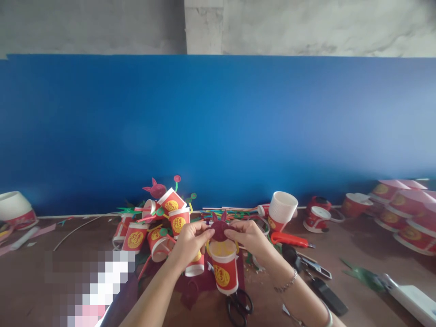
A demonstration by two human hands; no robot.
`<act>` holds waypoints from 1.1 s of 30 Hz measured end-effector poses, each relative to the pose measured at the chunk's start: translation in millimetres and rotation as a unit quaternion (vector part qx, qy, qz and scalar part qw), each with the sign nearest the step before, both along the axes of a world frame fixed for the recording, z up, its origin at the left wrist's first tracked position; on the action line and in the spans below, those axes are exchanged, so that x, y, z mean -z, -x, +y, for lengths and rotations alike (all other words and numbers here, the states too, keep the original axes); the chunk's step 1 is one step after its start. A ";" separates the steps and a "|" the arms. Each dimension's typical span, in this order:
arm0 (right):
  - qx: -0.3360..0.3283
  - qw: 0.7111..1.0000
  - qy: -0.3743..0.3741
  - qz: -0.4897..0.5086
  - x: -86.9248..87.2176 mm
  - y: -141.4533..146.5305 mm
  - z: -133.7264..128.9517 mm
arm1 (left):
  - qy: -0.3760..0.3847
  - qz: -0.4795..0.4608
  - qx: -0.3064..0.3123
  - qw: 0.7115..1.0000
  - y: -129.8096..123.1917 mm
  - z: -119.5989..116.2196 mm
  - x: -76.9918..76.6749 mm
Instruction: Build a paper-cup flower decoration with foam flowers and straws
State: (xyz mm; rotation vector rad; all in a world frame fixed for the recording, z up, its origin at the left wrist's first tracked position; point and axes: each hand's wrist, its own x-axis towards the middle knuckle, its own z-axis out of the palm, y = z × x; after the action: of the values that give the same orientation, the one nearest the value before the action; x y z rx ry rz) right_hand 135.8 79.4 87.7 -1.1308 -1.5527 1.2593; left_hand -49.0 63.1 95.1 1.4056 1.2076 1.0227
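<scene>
My left hand (193, 240) and my right hand (248, 238) pinch the two sides of a dark red paper animal head (220, 230) with pointed ears. Just below it stands a red paper cup (225, 274) with a white rim and a yellow emblem. Yellow strips (237, 247) show at the cup's rim. I cannot tell whether the head is fixed to the cup. Black-handled scissors (240, 309) lie at the cup's base, and a dark red paper sheet (190, 288) lies beneath.
Several decorated red cups (135, 237) are piled to the left. Behind on the right stand stacked cups (284, 206), with an orange utility knife (291, 239) in front. Farther right are a black object (327, 295) and more cups (413, 236). A blue panel (218, 131) rises behind the table.
</scene>
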 end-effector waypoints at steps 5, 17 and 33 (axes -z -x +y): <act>0.003 0.999 -0.031 -0.029 -4.8 -0.1 -2.6 | -0.033 -0.011 0.000 0.999 3.5 2.4 5.3; 0.018 1.000 -0.012 -0.016 -4.0 -1.0 -1.5 | -0.015 -0.014 0.010 1.000 1.9 0.6 -0.4; 0.037 0.996 -0.068 -0.049 -10.0 3.3 -11.4 | -0.003 -0.005 -0.018 1.000 0.7 -2.4 -10.1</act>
State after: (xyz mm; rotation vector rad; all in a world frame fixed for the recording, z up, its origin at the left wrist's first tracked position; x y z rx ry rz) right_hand 132.5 67.9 97.6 -1.1657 -1.6276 1.0472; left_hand -49.7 60.6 105.2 1.3857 1.2272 1.0582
